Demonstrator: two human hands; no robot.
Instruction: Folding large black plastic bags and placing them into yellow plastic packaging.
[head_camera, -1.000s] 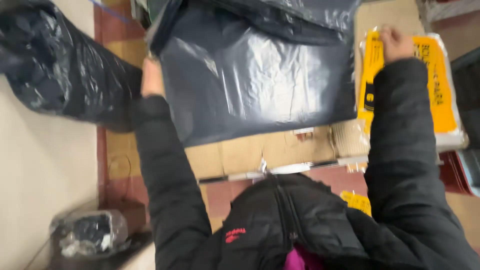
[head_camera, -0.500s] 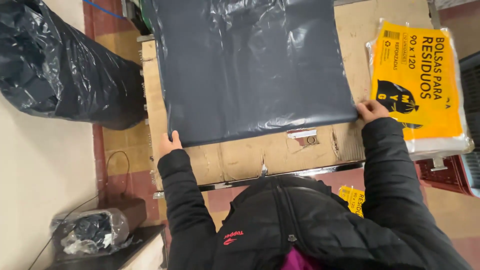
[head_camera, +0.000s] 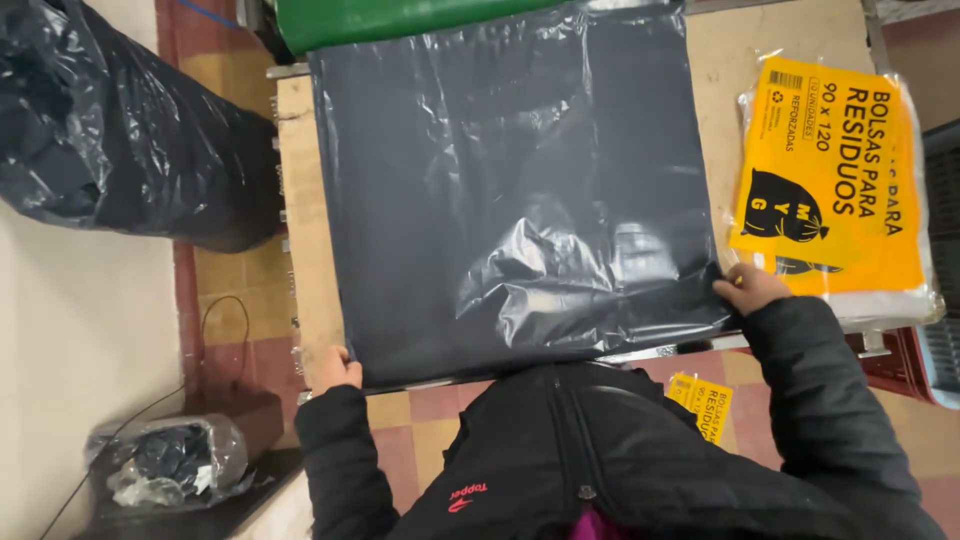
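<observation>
A thin black bag (head_camera: 520, 190) lies flat on the table (head_camera: 300, 220) before you. Your left hand (head_camera: 335, 368) and right hand (head_camera: 752, 288) pinch its near corners. It looks light, limp, slippery; grip the edges.

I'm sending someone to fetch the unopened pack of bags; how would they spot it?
Find the cardboard-topped table under the flat dark bag. At its right end lies the pack: clear wrap, bright yellow label, unlike the black bags around.
</observation>
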